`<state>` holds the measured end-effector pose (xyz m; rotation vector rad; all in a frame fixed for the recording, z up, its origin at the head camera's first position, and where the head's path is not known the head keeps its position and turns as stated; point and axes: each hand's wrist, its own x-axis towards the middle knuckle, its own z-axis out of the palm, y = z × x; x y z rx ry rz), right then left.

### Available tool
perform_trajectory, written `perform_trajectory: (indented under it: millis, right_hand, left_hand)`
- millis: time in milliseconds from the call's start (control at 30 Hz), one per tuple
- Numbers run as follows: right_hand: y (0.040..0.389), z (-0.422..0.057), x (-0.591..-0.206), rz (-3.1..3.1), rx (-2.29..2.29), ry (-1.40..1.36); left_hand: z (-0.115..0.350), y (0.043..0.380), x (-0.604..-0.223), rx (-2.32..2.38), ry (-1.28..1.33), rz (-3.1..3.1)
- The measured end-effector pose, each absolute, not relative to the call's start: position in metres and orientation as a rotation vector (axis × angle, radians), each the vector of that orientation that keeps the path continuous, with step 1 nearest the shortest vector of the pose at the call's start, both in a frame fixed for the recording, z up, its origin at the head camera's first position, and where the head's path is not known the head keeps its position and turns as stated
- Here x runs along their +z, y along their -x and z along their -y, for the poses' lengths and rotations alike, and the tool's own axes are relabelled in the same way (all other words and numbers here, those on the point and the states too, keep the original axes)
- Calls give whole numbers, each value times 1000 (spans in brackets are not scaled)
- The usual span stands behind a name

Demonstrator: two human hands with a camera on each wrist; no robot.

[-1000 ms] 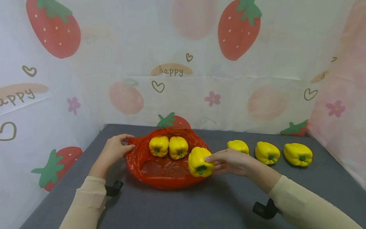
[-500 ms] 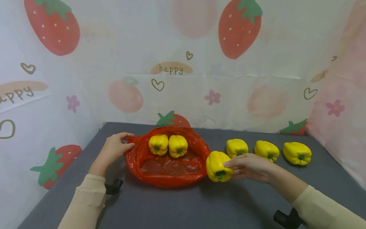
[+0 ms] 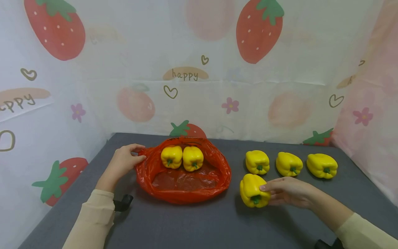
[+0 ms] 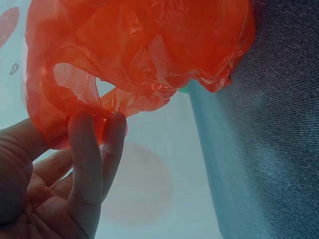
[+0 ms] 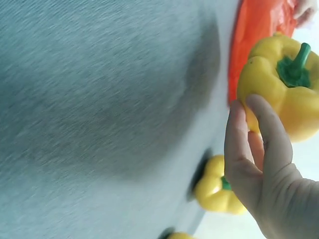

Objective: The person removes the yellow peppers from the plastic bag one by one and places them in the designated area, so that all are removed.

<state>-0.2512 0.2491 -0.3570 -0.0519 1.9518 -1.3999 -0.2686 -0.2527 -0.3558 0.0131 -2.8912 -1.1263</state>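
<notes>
Since a second ago: carried rightward out of the bag's mouth and down to the gray tabletop [image 3: 192,224], one yellow pepper [image 3: 253,190], now lying in front of the row of three, stem toward the camera. Left side unchanged, head view barely shifted.

Largest first. Strawberry-print curtain [image 3: 199,69] closing off three sides. Then the red plastic bag [image 3: 183,180], slumped open on the tabletop, mouth kept wide by the left hand [image 3: 124,162], grip pinched on the thin rim film at the bag's left edge, seen bunched between thumb and fingers [image 4: 94,144] from the left wrist. Two peppers inside the bag [image 3: 181,158], side by side against its far wall. Three peppers in a row [image 3: 289,163], well right of the bag. Last, the right hand [image 3: 287,192], grip curled round the carried pepper's side, fingertips over its shoulder near the green stem [image 5: 294,67]; not let go.
</notes>
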Motion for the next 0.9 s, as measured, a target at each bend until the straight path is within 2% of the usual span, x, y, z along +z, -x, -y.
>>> perform_trajectory:
  millis: [367,900]
  right_hand:
    - [252,-275,-367,-1976,-1406,-32]
    - [256,-289,-377,-1969,-1380,-59]
  left_hand:
    - [251,268,-356,-1136,-22,2886]
    - [252,268,-356,-1150,-22,2882]
